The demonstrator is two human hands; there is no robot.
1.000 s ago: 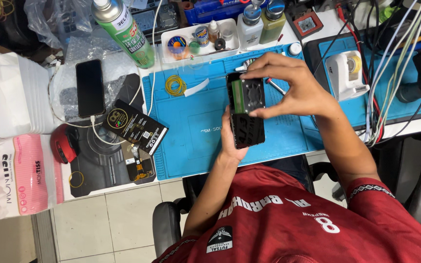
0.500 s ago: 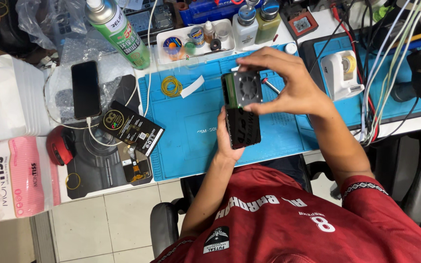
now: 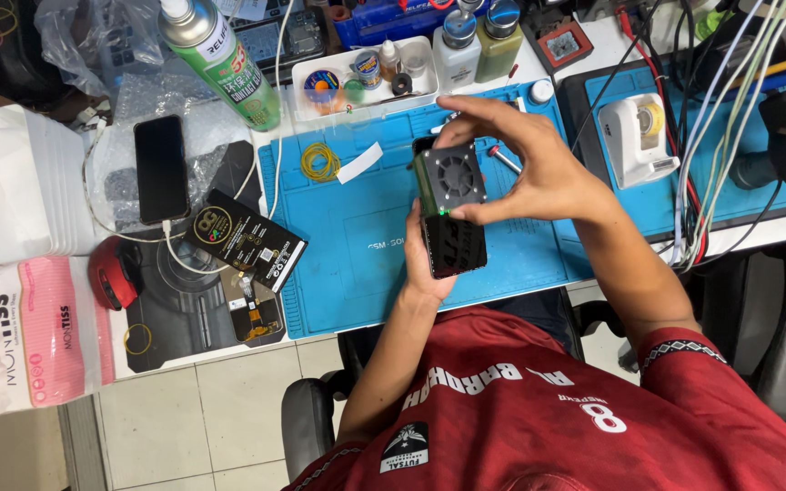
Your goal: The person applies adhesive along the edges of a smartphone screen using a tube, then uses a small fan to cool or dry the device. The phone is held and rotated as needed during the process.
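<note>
My left hand (image 3: 422, 264) holds a black rectangular smartphone (image 3: 455, 245) from below, the fingers wrapped around its left edge, above the near part of the blue silicone work mat (image 3: 357, 245). My right hand (image 3: 525, 164) comes from the right side and pinches a small dark square cooling fan block with a round grille (image 3: 448, 179): the thumb is on its near side and the fingers curl over its far side. The fan block sits on the upper end of the smartphone, touching it. Both are lifted over the middle of the mat, not lying on it.

On the mat, near its far left corner, lies a coil of yellow wire (image 3: 320, 162), and just beside it a small white paper strip (image 3: 359, 163). At the far edge of the worktop stands a white plastic tray with small jars (image 3: 366, 75). A green spray can with white cap (image 3: 220, 59) lies tilted to the left of this tray. Near the left edge of the worktop a second black phone (image 3: 161, 168) lies flat with a white cable (image 3: 175, 255) in it. A white tape dispenser (image 3: 637, 136) stands at the right side, well apart from my hands.
</note>
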